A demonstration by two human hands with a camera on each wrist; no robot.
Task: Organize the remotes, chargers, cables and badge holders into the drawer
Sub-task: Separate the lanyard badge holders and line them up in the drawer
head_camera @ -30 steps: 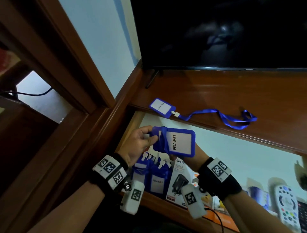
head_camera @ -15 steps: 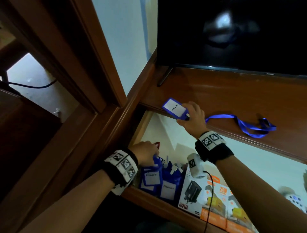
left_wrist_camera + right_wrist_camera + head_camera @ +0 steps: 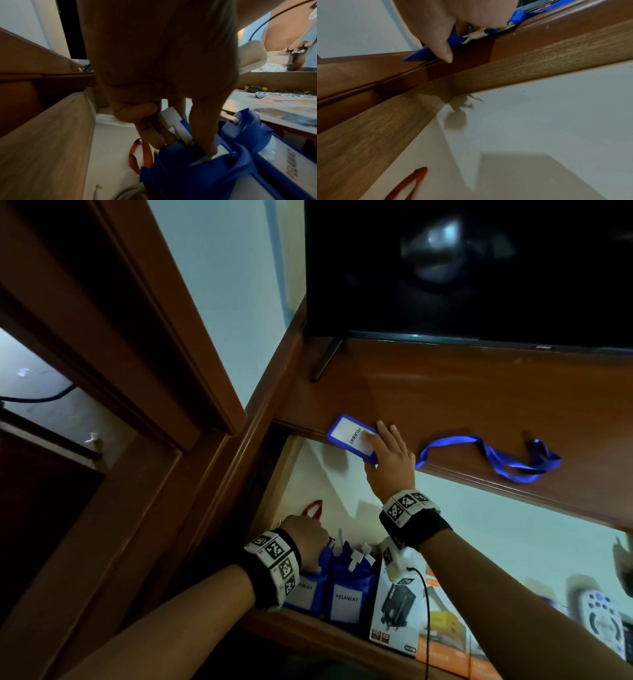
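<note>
right hand now flat on badge holder, left grip pinching drawer holders, fingertips hidden

A dark television stands on a reddish-brown wooden worktop, one slim black leg planted near the worktop's back left corner. Behind it rises a pale blue-white wall, dimly lit, with a soft reflection showing on the black screen. To the left, heavy brown wooden framing runs diagonally, and beyond it lies a pale floor crossed by a black cable. Below the worktop's front edge an open drawer shows light wood-grain walls and a pale base. In the left wrist view, a person in a light blue top stands in the far background.
</note>
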